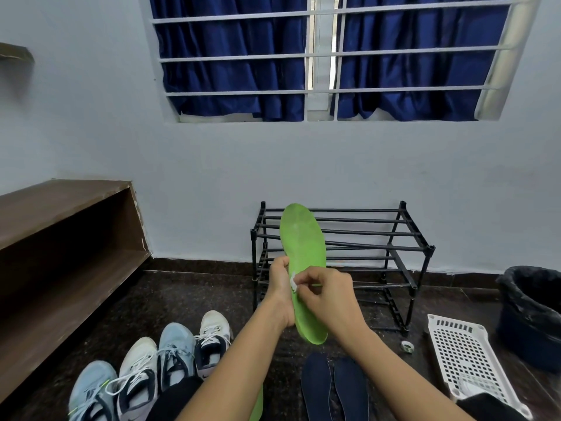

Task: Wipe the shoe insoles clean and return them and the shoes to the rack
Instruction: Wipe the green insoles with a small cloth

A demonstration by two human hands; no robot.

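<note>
My left hand [280, 291] grips a green insole [303, 244] by its left edge and holds it upright in front of the black rack [394, 235]. My right hand [326, 291] pinches a small white wipe [293, 281] against the insole's middle. A second green insole [257, 404] peeks out under my left forearm. Two dark blue insoles [334, 387] lie side by side on the floor. Several shoes [151, 369], light blue and white with navy, stand in a row at the lower left. Nothing sits on the rack's shelves.
A white perforated plastic basket [467, 360] lies on the floor at the right, beside a dark bin [534, 311] lined with a black bag. A small round object [406, 345] sits near the rack's foot. A brown wooden shelf [69, 238] runs along the left wall.
</note>
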